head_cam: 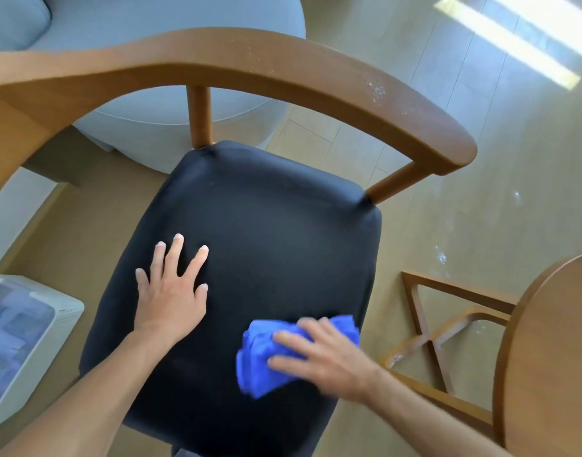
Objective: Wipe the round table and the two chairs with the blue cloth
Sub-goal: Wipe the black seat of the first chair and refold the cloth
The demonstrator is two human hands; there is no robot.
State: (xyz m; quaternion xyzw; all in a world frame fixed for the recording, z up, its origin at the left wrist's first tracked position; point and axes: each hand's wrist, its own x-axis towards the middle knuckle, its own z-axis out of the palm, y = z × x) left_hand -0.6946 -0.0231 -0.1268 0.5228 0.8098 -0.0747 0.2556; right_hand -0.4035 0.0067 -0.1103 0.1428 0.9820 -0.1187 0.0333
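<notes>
A wooden chair with a curved backrest (256,57) and a black padded seat (276,232) fills the middle of the view. My left hand (171,291) lies flat on the seat's left half, fingers spread, holding nothing. My right hand (325,354) presses the crumpled blue cloth (260,367) onto the seat's near right part; hand and cloth are blurred by motion. The round wooden table (553,357) shows only as an edge at the lower right. Pale specks mark the backrest's right arm.
The table's wooden cross base (434,344) stands on the floor right of the chair. A grey round pouf or sofa (171,103) sits behind the backrest. A white box-like appliance (29,341) stands at the lower left. Light wooden floor (480,209) surrounds the chair.
</notes>
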